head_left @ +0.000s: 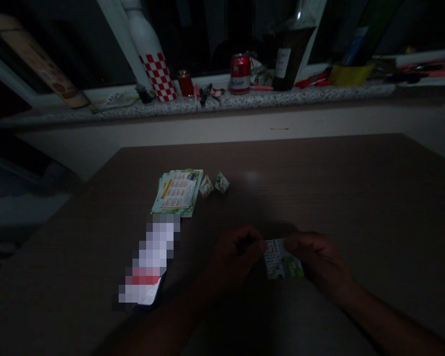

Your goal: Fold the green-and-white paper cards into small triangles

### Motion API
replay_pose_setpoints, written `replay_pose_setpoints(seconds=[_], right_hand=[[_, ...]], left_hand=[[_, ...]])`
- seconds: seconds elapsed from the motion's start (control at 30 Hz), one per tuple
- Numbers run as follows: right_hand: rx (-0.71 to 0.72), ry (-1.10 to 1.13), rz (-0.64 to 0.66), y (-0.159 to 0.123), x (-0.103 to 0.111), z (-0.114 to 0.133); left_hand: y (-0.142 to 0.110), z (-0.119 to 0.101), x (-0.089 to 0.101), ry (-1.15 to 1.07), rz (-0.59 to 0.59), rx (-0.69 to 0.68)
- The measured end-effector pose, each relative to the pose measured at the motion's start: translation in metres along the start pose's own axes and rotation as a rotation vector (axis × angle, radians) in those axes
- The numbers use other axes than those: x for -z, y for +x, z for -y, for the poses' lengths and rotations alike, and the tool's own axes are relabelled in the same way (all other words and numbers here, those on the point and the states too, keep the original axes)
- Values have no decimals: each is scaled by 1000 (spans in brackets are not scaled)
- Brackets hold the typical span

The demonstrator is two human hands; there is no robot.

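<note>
A small printed paper card with green and white markings is held above the table, its near edge toward me. My left hand pinches its upper left corner between thumb and finger. On the other side, my right hand grips the upper right edge with the thumb on top. Farther left lies a stack of printed paper sheets in green and white. Beside the stack sit two small folded paper pieces, one touching or very near it and another to its right.
A phone with a lit, blurred screen lies left of my left hand on the wooden table. Along the granite windowsill stand a red can, a checkered bottle, a dark bottle and a yellow container. The light is dim.
</note>
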State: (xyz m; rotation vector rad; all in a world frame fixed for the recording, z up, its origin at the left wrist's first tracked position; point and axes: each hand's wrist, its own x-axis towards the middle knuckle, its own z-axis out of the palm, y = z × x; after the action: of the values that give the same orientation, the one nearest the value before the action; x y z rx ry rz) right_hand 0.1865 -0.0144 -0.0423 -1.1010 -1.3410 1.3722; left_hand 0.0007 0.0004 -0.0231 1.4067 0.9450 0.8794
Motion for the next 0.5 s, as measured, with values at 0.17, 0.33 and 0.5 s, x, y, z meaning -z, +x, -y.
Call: replay_pose_setpoints(seconds=[0.17,0.33,0.5], right_hand=[[109,-19,138,2,-3,6],[145,-107,86,3,-4,5],[153,-172,42,2,-4,6]], left_hand=[[-1,3,2,-10,-44,-61],[0,5,2,4,-52,-45],[0,5,1,-10,-39,-42]])
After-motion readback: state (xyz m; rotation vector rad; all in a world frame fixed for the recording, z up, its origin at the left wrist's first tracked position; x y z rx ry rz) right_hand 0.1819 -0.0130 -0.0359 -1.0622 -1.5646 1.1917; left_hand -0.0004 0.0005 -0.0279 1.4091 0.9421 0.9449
